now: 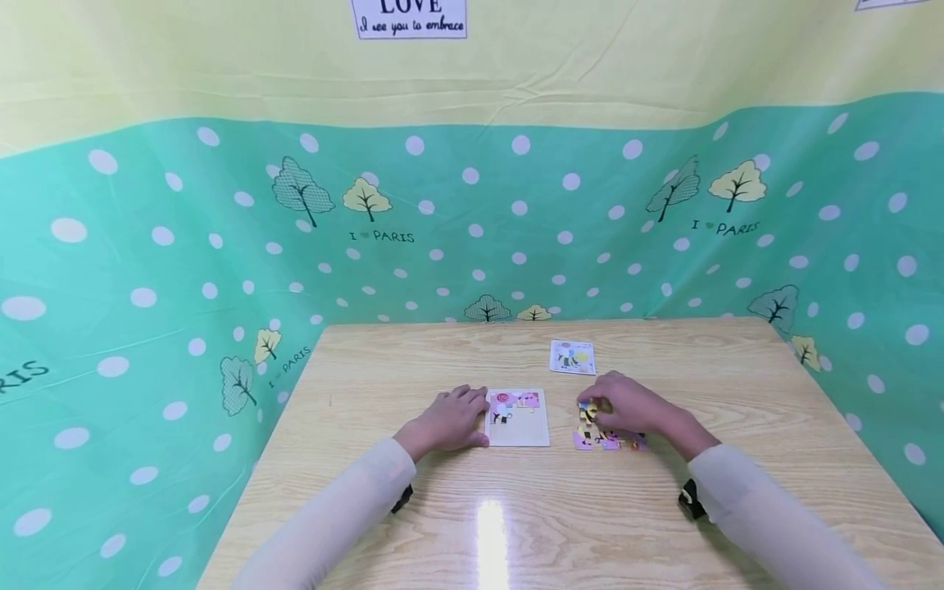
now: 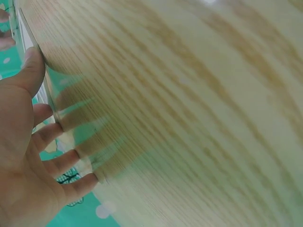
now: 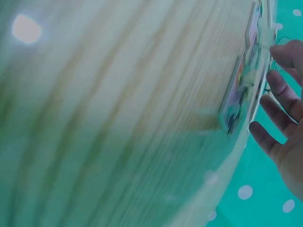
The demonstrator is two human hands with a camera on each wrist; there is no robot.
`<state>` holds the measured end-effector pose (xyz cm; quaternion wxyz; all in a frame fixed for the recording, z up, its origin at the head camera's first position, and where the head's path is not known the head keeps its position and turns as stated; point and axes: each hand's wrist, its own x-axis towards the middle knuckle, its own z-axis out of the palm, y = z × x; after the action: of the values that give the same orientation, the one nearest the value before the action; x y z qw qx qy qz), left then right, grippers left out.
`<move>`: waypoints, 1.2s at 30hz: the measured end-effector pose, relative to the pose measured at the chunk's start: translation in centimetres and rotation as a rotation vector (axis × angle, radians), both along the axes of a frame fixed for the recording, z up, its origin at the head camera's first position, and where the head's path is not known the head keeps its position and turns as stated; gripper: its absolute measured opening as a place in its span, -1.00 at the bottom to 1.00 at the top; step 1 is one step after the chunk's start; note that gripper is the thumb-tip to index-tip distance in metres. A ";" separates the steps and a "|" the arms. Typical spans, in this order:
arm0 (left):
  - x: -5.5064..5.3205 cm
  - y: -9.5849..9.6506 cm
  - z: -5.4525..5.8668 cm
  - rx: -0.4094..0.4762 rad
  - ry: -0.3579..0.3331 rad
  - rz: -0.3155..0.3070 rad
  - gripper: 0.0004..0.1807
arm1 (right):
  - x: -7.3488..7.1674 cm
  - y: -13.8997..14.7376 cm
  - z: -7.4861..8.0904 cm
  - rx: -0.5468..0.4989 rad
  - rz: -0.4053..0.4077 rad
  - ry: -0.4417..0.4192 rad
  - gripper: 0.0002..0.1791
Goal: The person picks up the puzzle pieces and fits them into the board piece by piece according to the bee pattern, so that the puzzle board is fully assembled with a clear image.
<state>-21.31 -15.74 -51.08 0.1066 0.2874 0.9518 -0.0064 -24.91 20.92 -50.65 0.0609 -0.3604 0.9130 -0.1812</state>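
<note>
A white square puzzle board (image 1: 527, 430) lies mid-table, with several pink and white pieces fitted along its top and left side. My left hand (image 1: 457, 418) rests at the board's left edge, its fingers reaching along the side and the thumb near the lower corner. In the left wrist view the fingers of the left hand (image 2: 28, 156) are spread at the board's edge. To the right of the board, my right hand (image 1: 627, 404) pinches a yellow and black puzzle piece (image 1: 587, 412) between thumb and index finger. Beneath it lie loose pink pieces (image 1: 583, 440), partly hidden.
A small picture card (image 1: 572, 357) showing a bee lies behind the board, beyond the right hand. The wooden table (image 1: 369, 369) meets a green dotted cloth (image 1: 442, 221) at its back and sides. Dark wrist straps (image 1: 691, 500) show under the sleeves.
</note>
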 end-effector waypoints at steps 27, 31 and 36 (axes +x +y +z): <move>0.1 0.0 0.2 -0.006 0.005 0.002 -0.19 | -0.3 -7.2 0.6 0.024 0.044 -0.044 -0.50; 0.1 0.1 0.1 -0.005 0.002 0.004 -0.19 | -0.2 -8.3 0.5 0.028 0.050 -0.042 -0.51; 0.1 0.0 0.1 -0.005 0.004 0.006 -0.20 | -0.2 -9.7 0.1 0.048 0.090 -0.004 -0.52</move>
<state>-21.19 -15.69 -50.94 0.1056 0.2844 0.9528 -0.0088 -25.16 11.18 -50.59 0.0794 -0.3991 0.8998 -0.1573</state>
